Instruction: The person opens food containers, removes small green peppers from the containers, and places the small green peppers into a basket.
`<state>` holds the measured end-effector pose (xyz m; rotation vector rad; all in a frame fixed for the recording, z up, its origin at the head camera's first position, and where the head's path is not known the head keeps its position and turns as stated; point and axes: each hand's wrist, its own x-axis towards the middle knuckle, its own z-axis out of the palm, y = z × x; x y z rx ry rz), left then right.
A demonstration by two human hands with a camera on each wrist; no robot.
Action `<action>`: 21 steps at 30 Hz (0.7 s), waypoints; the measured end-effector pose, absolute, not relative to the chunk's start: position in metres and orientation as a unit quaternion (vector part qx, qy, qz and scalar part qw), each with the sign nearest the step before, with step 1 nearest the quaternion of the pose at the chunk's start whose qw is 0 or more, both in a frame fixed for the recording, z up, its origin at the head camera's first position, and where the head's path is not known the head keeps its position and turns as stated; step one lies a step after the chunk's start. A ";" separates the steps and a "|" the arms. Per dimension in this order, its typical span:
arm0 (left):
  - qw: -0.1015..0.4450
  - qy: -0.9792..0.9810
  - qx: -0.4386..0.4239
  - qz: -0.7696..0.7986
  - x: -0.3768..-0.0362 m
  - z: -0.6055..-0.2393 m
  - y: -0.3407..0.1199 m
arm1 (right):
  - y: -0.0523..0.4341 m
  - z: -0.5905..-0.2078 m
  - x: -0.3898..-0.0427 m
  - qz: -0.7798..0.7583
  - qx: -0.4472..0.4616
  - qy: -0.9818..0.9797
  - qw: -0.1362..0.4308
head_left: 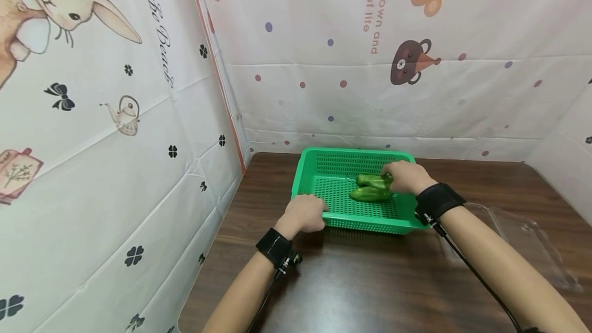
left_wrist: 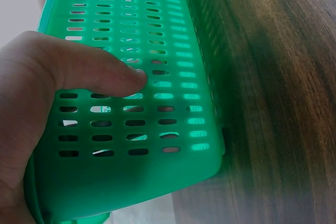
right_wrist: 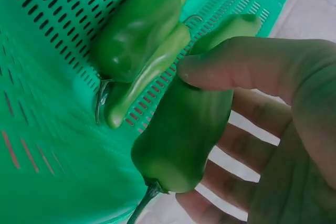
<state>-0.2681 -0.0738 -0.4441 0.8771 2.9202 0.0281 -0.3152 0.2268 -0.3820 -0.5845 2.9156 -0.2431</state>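
A green perforated plastic basket (head_left: 361,222) sits on the table, and my left hand (head_left: 306,213) grips its near left corner. In the left wrist view the thumb (left_wrist: 100,69) presses flat on the slotted outer wall; the other fingers are hidden. My right hand (head_left: 406,176) reaches into the basket's right side. It holds a green pepper (right_wrist: 181,135) between thumb and fingers, the stem pointing down in the right wrist view. Beside it lie other green peppers, a broad one (right_wrist: 139,30) and a slimmer one (right_wrist: 152,72). From the head view, peppers (head_left: 371,194) show left of the right hand.
A clear plastic tray or lid (head_left: 527,240) lies on the brown wooden table (head_left: 351,281) at right, partly behind the right forearm. Printed white sheeting (head_left: 296,96) stands behind the table and along the left side. Both wrists wear black straps with cables.
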 end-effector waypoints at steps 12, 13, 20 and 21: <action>0.042 0.957 0.286 0.008 -0.268 -0.446 -0.073 | 0.213 -0.384 -0.320 -0.057 -0.224 0.964 0.128; 0.042 0.957 0.286 0.008 -0.268 -0.446 -0.073 | 0.212 -0.384 -0.321 -0.056 -0.224 0.964 0.130; 0.039 0.957 0.286 0.008 -0.269 -0.445 -0.073 | 0.206 -0.384 -0.327 -0.043 -0.222 0.961 0.158; 0.039 0.957 0.286 0.008 -0.269 -0.444 -0.073 | 0.206 -0.385 -0.329 -0.043 -0.223 0.960 0.161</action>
